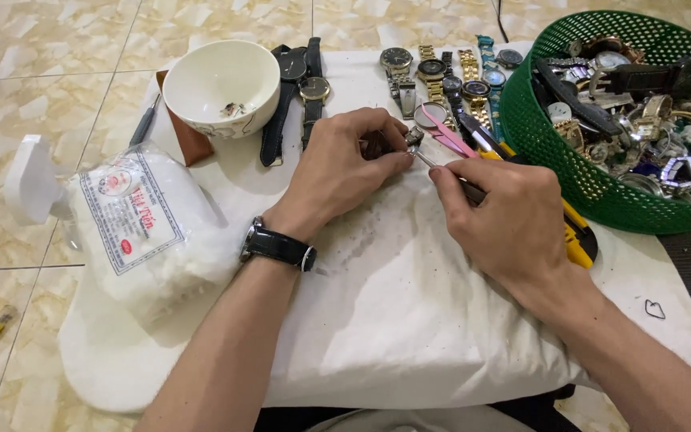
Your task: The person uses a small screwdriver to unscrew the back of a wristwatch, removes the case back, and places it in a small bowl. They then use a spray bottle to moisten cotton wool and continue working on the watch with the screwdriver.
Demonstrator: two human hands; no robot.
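My left hand pinches a small dark watch part against the white cloth, a black-strapped wristwatch on its wrist. My right hand grips a thin metal tool whose tip touches the part beside my left fingertips. Most of the part is hidden under my fingers.
A white bowl with tiny pieces sits at the back left. Black-strap watches and metal watches lie in a row behind my hands. A green basket full of watches stands at the right. Pink tweezers, a cotton bag, a yellow tool.
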